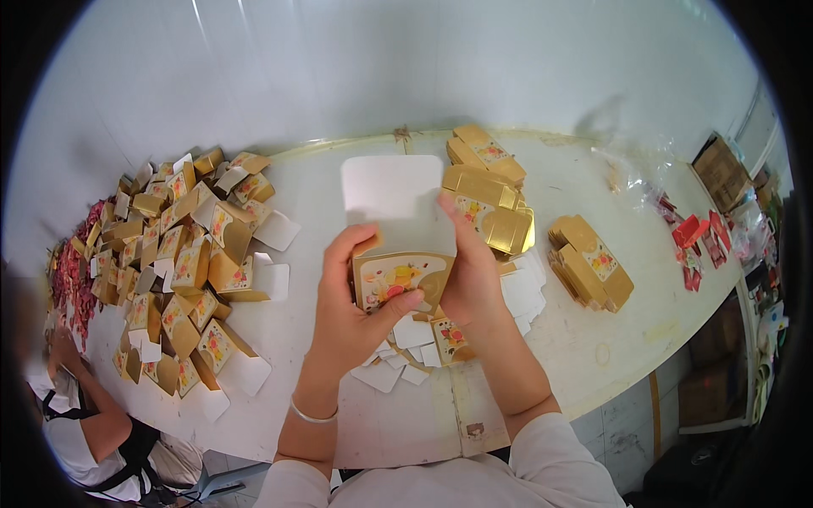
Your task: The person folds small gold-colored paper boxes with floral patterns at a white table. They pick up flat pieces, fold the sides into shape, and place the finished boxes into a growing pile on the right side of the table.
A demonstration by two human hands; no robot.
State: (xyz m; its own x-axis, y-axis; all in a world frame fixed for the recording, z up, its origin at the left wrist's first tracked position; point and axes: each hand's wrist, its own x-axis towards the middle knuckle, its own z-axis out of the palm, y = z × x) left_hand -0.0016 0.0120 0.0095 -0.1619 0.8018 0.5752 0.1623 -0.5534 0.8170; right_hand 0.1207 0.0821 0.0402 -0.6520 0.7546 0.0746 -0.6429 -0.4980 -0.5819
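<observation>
Head view, gold box point(402, 279) between hands point(351, 309) point(472, 284), gap leftward, table edge point(246, 444) below

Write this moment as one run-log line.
left hand: grips box | right hand: at its right side | white flap: open | box pile: at left

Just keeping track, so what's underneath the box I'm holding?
Beneath the held box, a floral gold carton and white flaps show; anything else is hidden by it and your right hand.

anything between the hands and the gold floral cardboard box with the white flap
Nothing visible does: the left hand grips the gold floral cardboard box directly, thumb across its front, and the right hand is at its right side. The heap of gold floral boxes lies off to the left.
</observation>
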